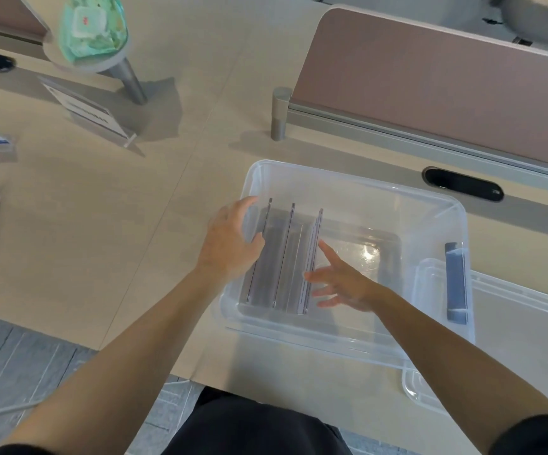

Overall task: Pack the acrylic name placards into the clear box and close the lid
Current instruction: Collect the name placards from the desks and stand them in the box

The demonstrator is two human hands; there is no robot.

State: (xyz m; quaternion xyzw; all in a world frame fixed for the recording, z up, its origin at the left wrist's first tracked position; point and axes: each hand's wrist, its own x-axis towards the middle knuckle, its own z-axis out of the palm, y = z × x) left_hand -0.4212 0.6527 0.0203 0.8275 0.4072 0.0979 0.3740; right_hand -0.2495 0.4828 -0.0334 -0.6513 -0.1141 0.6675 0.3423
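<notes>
Clear box (348, 180) wall veils left hand's (230, 244) fingers (246, 204) beside upright placards (283, 257).

Black short sleeves (535, 435), bare forearms (118, 356), black garment (249, 425) below

The box (348, 179) was clear and colourless, with a white glare spot on its floor. The three placards (284, 257) inside it looked smoky grey, perhaps only from shadow. The lid (515, 310) was clear too, and the handle (456, 284) grey-blue. The desk (102, 224) was pale beige with a fine wood grain. The divider (430, 77) was dusty pink, the cable port (463, 184) black, the pouch (92, 27) mint green, the floor (20, 366) grey.
</notes>
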